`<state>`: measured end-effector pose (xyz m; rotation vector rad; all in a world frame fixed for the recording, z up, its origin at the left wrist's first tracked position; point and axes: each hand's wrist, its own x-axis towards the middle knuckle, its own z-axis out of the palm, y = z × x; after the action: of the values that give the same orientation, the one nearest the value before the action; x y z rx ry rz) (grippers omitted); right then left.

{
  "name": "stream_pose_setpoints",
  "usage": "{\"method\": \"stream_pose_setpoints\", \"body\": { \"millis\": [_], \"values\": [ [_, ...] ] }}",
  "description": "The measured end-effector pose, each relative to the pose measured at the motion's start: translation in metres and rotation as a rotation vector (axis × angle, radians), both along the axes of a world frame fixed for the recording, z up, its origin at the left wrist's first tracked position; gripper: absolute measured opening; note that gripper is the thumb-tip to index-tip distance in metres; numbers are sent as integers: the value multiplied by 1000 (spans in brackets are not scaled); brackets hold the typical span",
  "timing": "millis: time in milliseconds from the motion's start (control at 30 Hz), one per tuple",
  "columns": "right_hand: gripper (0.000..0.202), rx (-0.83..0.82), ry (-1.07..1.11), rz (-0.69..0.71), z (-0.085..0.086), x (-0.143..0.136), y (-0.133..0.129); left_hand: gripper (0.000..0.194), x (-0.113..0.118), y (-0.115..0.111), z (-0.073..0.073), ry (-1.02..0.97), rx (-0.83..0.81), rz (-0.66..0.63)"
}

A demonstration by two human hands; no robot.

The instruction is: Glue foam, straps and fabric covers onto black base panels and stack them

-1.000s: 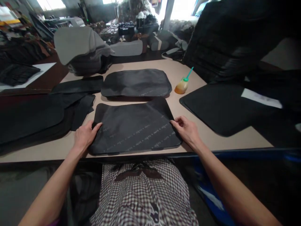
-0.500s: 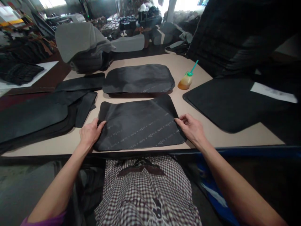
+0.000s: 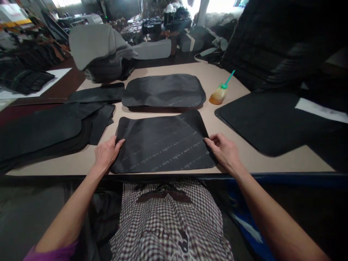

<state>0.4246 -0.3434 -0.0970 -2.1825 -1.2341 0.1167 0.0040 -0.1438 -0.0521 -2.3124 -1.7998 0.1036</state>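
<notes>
A black sheet with rounded corners and rows of pale printed lettering (image 3: 163,145) lies at the table's front edge, its far right corner slightly raised. My left hand (image 3: 107,153) pinches its left side, thumb on top and fingers beneath. At the opposite side my right hand (image 3: 223,149) grips the edge the same way. Just beyond it rests a stack of similar black sheets (image 3: 163,90). The undersides of both hands' grips are hidden by the sheet.
A squeeze bottle of amber liquid with a green spout (image 3: 218,95) stands behind my right hand. Black pieces (image 3: 40,127) pile up at the left, and larger black sheets (image 3: 266,119) lie at the right with a white strip (image 3: 322,110). Grey pieces (image 3: 94,43) are heaped at the back.
The whole view has shifted slightly, so things appear a little further right. Both hands keep the same hold on the black sheet, which looks nearly unmoved on the table.
</notes>
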Motion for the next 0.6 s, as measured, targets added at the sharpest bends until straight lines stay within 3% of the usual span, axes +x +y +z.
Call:
{"method": "stream_pose_setpoints", "body": {
  "millis": [600],
  "values": [
    [32,-27,-53,-6,4,-6,-1,62,-1,0,-1,3,-1,-7]
  ]
}}
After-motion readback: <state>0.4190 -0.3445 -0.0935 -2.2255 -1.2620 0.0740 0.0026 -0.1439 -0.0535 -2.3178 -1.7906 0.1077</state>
